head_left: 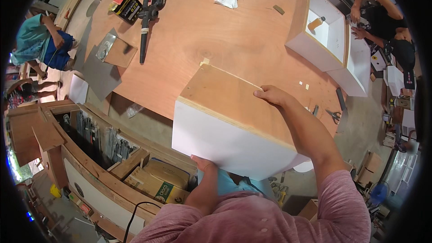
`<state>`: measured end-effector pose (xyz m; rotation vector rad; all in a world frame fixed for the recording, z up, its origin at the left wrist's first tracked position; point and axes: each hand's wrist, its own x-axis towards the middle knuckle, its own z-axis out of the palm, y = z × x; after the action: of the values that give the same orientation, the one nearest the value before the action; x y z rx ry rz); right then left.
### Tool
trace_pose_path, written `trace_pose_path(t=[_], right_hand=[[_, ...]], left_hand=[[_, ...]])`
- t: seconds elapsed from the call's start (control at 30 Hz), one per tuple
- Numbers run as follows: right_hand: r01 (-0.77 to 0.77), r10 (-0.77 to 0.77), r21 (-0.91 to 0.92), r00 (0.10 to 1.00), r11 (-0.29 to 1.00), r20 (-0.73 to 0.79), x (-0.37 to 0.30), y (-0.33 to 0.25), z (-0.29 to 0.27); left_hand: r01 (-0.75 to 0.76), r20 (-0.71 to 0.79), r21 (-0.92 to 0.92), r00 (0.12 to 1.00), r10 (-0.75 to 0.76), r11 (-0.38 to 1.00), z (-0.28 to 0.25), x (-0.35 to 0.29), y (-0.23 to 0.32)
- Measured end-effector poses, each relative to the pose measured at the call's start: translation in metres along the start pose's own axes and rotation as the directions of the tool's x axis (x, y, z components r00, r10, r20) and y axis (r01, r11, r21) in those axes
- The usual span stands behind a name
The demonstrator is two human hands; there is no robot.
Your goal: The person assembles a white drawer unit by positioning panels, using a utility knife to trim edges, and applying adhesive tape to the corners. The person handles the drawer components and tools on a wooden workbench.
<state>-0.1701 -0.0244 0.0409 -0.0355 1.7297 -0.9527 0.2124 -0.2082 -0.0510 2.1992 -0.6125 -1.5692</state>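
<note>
A plywood box with white outer sides (225, 130) is tilted at the near edge of the worktable (193, 31), its bare wood face (229, 96) turned up. My right hand (273, 95) grips the far edge of that face, thumb on top and the other fingers out of sight behind it. Low on the near white side, my left hand (204, 164) holds the bottom edge; its thumb shows and its fingers are hidden beneath. At the box's far left corner sits a small light wood scrap (205, 61).
A cordless blower (150, 15) and a yellow-black carton (127, 6) lie at the far left. White open boxes (328, 22) stand at the right, near a co-worker (382, 18). Scissors (333, 116) lie right. A wooden rack (103, 139) is at the left; another person (42, 45) is beyond.
</note>
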Motion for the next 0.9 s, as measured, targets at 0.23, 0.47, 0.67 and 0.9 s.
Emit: trace_pose_path(t=[0.23,0.47,0.67,0.9], right_hand=[[0.052,-0.052,0.009,0.955,0.999,0.291,-0.026,-0.028,0.016],[-0.02,0.019,0.001,0.938,1.0,0.347,-0.062,-0.05,0.037],[0.02,0.008,-0.068,0.926,0.997,0.378,-0.15,-0.137,0.06],[0.109,-0.013,-0.396,0.971,0.912,0.238,-0.235,-0.204,0.096]], left_hand=[[0.148,0.38,-0.181,0.922,-0.07,0.972,-0.02,0.001,0.001],[0.292,0.492,-0.279,0.861,-0.125,0.915,-0.02,-0.005,0.005],[0.453,0.676,-0.25,0.715,-0.181,0.856,-0.002,-0.041,0.031],[0.609,0.957,-0.027,0.244,-0.155,0.793,0.051,-0.096,0.07]])
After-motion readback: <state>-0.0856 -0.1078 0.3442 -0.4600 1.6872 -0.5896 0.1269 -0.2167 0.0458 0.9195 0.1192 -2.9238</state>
